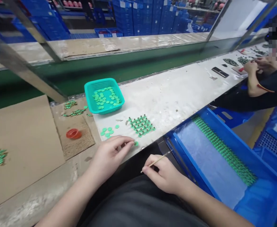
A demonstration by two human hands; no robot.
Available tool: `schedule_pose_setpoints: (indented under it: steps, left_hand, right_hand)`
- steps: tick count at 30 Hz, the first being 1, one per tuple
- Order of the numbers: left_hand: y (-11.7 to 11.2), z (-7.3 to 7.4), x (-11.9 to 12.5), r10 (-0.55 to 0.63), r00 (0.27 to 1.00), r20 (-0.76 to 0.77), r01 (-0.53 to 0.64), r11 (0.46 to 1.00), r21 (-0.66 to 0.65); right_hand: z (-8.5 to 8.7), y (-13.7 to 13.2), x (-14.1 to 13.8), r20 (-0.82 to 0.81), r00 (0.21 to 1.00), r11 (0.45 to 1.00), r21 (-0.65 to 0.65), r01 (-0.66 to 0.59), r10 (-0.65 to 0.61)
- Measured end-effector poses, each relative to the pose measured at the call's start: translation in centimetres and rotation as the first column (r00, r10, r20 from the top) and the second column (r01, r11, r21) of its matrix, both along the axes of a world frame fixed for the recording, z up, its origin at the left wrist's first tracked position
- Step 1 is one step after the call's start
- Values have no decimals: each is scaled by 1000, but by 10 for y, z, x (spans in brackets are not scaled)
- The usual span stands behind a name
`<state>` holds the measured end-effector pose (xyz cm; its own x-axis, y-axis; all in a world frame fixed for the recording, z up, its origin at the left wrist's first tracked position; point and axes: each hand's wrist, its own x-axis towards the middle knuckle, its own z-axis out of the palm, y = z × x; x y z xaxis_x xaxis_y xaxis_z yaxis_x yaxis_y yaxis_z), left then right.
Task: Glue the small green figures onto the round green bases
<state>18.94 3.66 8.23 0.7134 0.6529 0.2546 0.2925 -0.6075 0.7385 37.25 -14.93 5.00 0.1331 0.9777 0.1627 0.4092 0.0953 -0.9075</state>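
Note:
My left hand (111,154) reaches over the table's front edge, thumb and forefinger pinched at a small green disc (136,143). A tiny dark part shows at the fingertips, partly hidden by them. My right hand (163,173) is closed around a thin wooden stick (156,163), its fine tip pointing up and right, apart from the disc. Just beyond my left hand, a block of green discs with dark upright parts (142,125) stands in rows. Several plain green discs (109,129) lie loose to its left.
A turquoise basket (87,94) holds more green discs. Left of it, a red cup (73,133) and small green-and-brass pieces (75,112) rest on cardboard (81,148). A blue crate (188,157) with rows of finished-looking pieces stands lower right. A co-worker (268,75) sits at the far right.

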Motion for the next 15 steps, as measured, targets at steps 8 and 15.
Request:
schedule_pose_setpoints:
  steps: [8, 15]
  left_hand:
    - [63, 16, 78, 41, 998, -44, -29, 968, 248]
    - [130, 13, 114, 53, 960, -274, 19, 967, 254]
  right_hand:
    - [6, -25, 39, -21, 982, 981, 55, 189, -188]
    - [2, -30, 46, -48, 978, 977, 56, 204, -202]
